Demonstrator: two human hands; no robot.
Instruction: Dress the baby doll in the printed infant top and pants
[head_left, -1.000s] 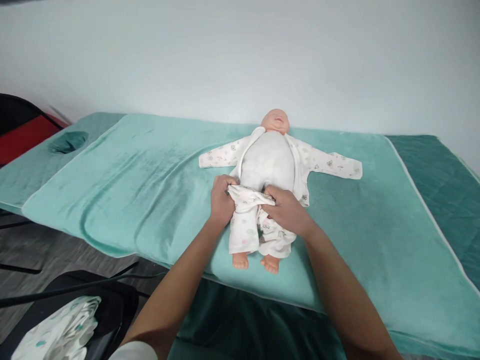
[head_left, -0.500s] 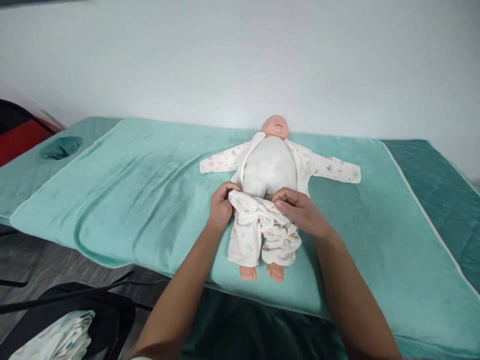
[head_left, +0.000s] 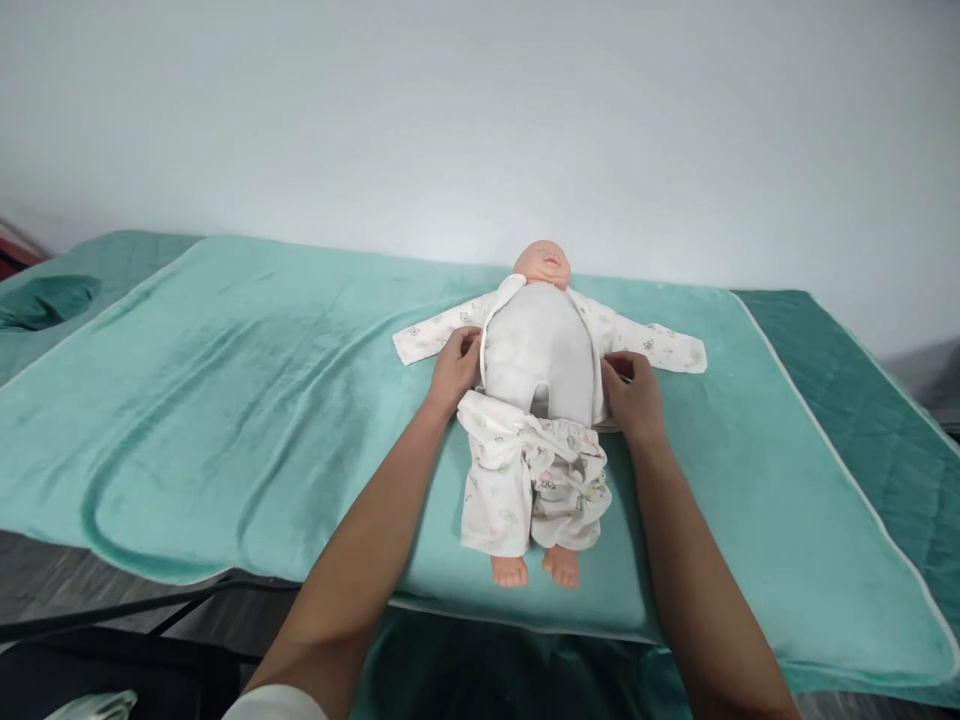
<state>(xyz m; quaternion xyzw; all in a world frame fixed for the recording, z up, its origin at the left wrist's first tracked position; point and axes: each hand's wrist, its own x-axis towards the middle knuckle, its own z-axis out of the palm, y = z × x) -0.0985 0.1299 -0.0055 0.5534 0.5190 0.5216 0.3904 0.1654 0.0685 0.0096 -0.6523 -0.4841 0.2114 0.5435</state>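
A baby doll lies on its back with a grey-white cloth torso and bare feet. Its white printed baby jacket hangs open at the front, sleeves spread to both sides. White printed baby pants cover the legs, their waistband bunched below the torso. At the doll's left-hand side in the picture, my left hand has its bent fingers closed at the jacket's edge, fingertips partly hidden. My right hand pinches at the jacket's other side, beside the torso.
The doll rests on a teal velvet cover over a padded bed with a face hole at the left. A pale wall stands behind. Below left are a black chair and folded printed cloth.
Both hands have left the pants' waistband and moved up to the sides of the jacket. The view has shifted slightly to the right.
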